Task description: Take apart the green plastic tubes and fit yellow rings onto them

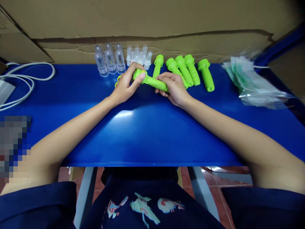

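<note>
Both my hands hold one lime-green plastic tube [154,83] that looks like a flashlight body, tilted with its wide threaded end to the left. My left hand [127,83] is closed around that wide end, thumb on top. Around the narrow end at the right, the fingers of my right hand [175,87] are closed. Just behind the held piece stands a similar green tube [158,65]. More green tubes [184,70] lie in a row to the right of it, one set apart [206,74]. A yellow ring [117,81] shows partly behind my left hand.
Several clear plastic tubes [110,60] and smaller clear capsules with white bases [140,57] stand at the back of the blue table [147,136]. Plastic bags [256,82] lie at right. A white cable [30,76] coils at left. Cardboard [152,19] walls the back.
</note>
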`<state>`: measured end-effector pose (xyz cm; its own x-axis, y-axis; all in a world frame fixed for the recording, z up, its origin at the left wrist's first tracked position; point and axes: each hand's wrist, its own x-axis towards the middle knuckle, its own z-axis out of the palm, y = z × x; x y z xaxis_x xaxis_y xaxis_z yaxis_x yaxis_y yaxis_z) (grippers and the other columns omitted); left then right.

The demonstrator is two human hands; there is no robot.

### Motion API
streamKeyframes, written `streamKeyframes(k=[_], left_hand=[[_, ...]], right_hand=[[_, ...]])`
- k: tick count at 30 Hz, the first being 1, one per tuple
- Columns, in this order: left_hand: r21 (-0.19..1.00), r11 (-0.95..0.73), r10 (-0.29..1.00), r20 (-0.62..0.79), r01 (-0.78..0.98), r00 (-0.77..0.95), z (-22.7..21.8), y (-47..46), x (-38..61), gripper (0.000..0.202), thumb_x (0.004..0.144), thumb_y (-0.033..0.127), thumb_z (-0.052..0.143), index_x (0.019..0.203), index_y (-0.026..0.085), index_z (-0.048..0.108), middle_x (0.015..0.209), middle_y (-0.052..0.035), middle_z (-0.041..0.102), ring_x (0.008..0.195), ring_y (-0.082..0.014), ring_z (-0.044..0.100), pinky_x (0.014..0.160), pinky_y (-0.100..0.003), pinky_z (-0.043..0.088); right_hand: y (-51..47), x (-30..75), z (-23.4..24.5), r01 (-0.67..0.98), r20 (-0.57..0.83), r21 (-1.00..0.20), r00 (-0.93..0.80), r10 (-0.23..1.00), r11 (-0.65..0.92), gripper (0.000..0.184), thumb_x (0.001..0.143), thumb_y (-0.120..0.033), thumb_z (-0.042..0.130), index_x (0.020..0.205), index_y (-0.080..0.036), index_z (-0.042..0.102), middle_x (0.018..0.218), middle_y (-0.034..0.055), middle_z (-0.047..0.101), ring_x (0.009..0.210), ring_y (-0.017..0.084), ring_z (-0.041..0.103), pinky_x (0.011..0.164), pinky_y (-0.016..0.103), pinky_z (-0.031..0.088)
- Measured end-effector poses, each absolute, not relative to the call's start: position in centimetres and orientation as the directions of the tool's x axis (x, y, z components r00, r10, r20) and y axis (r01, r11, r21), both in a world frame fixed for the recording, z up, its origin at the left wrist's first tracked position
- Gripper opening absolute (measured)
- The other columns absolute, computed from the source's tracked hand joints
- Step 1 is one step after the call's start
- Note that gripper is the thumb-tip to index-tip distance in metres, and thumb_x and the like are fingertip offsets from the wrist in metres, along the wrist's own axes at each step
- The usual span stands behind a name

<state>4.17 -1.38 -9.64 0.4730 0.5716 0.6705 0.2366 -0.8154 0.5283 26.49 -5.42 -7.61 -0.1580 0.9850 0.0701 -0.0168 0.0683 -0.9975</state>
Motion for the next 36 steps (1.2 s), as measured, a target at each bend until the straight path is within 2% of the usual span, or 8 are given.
streamKeyframes(k=[4, 7, 9, 12, 15, 18, 22, 36], left_hand=[[0.506, -0.828, 0.555, 0.671, 0.243, 0.492, -9.4, -1.8, 4.1, 0.050, 0.111, 0.067, 0.032, 0.123, 0.025, 0.057, 0.098, -0.0035, 0.065, 0.095, -0.0226, 0.077, 0.092, -0.042, 0.062], [0.483, -0.836, 0.545, 0.674, 0.260, 0.499, -9.1, -2.1, 4.0, 0.052, 0.109, 0.069, 0.037, 0.124, 0.024, 0.057, 0.105, -0.0054, 0.067, 0.099, -0.0237, 0.076, 0.094, -0.041, 0.061], [0.470, -0.843, 0.534, 0.678, 0.261, 0.505, -9.0, -2.3, 4.0, 0.053, 0.108, 0.070, 0.038, 0.125, 0.023, 0.057, 0.108, -0.0065, 0.067, 0.097, -0.0226, 0.075, 0.091, -0.039, 0.062], [0.472, -0.857, 0.506, 0.693, 0.207, 0.514, -8.9, -2.2, 4.1, 0.056, 0.111, 0.067, 0.028, 0.126, 0.023, 0.058, 0.111, -0.0068, 0.067, 0.087, -0.0185, 0.072, 0.083, -0.036, 0.062], [0.480, -0.859, 0.499, 0.707, 0.179, 0.501, -8.8, -2.1, 4.2, 0.060, 0.112, 0.066, 0.019, 0.119, 0.023, 0.061, 0.109, -0.0067, 0.067, 0.084, -0.0174, 0.069, 0.079, -0.035, 0.061], [0.497, -0.841, 0.532, 0.688, 0.215, 0.493, -8.7, -2.2, 4.3, 0.058, 0.112, 0.065, 0.024, 0.113, 0.022, 0.064, 0.104, -0.0055, 0.068, 0.086, -0.0184, 0.071, 0.082, -0.037, 0.061], [0.524, -0.811, 0.578, 0.651, 0.260, 0.491, -8.5, -2.4, 4.3, 0.056, 0.111, 0.067, 0.031, 0.114, 0.024, 0.065, 0.100, -0.0034, 0.068, 0.087, -0.0186, 0.073, 0.085, -0.037, 0.061], [0.543, -0.793, 0.602, 0.624, 0.278, 0.498, -8.7, -2.1, 4.2, 0.056, 0.109, 0.070, 0.034, 0.117, 0.024, 0.066, 0.106, -0.0048, 0.069, 0.102, -0.0233, 0.074, 0.097, -0.043, 0.059]], right_hand=[[-5.6, 26.4, -7.5, 0.011, 0.068, -0.997, -0.163, 0.984, 0.071, 0.033, 0.096, -0.048, 0.074, 0.082, -0.022, 0.059, 0.055, -0.0004, 0.064, 0.037, 0.008, 0.044, 0.035, 0.020, 0.028], [-5.6, 26.4, -7.4, 0.021, 0.065, -0.997, -0.165, 0.984, 0.069, 0.033, 0.096, -0.048, 0.074, 0.082, -0.021, 0.059, 0.055, -0.0002, 0.063, 0.037, 0.008, 0.045, 0.035, 0.020, 0.029], [-5.6, 26.4, -7.4, 0.011, 0.071, -0.997, -0.175, 0.982, 0.074, 0.032, 0.095, -0.046, 0.074, 0.082, -0.021, 0.060, 0.055, -0.0002, 0.064, 0.038, 0.008, 0.045, 0.035, 0.020, 0.030], [-5.6, 26.4, -7.5, -0.006, 0.074, -0.997, -0.178, 0.981, 0.074, 0.029, 0.095, -0.044, 0.074, 0.082, -0.021, 0.060, 0.055, -0.0001, 0.064, 0.038, 0.008, 0.044, 0.036, 0.019, 0.030], [-5.6, 26.4, -7.5, -0.008, 0.067, -0.998, -0.169, 0.983, 0.066, 0.027, 0.095, -0.040, 0.073, 0.081, -0.021, 0.061, 0.054, -0.0002, 0.063, 0.037, 0.008, 0.043, 0.036, 0.019, 0.028], [-5.6, 26.3, -7.4, -0.003, 0.059, -0.998, -0.161, 0.985, 0.060, 0.027, 0.095, -0.040, 0.072, 0.081, -0.021, 0.060, 0.054, -0.0001, 0.063, 0.037, 0.008, 0.042, 0.035, 0.019, 0.028], [-5.6, 26.4, -7.4, 0.005, 0.065, -0.998, -0.168, 0.984, 0.067, 0.029, 0.094, -0.043, 0.073, 0.081, -0.021, 0.060, 0.054, -0.0003, 0.064, 0.037, 0.008, 0.042, 0.035, 0.019, 0.028], [-5.7, 26.5, -7.4, 0.026, 0.075, -0.996, -0.172, 0.982, 0.080, 0.032, 0.094, -0.048, 0.075, 0.082, -0.022, 0.061, 0.056, 0.0001, 0.064, 0.038, 0.009, 0.043, 0.036, 0.022, 0.029]])
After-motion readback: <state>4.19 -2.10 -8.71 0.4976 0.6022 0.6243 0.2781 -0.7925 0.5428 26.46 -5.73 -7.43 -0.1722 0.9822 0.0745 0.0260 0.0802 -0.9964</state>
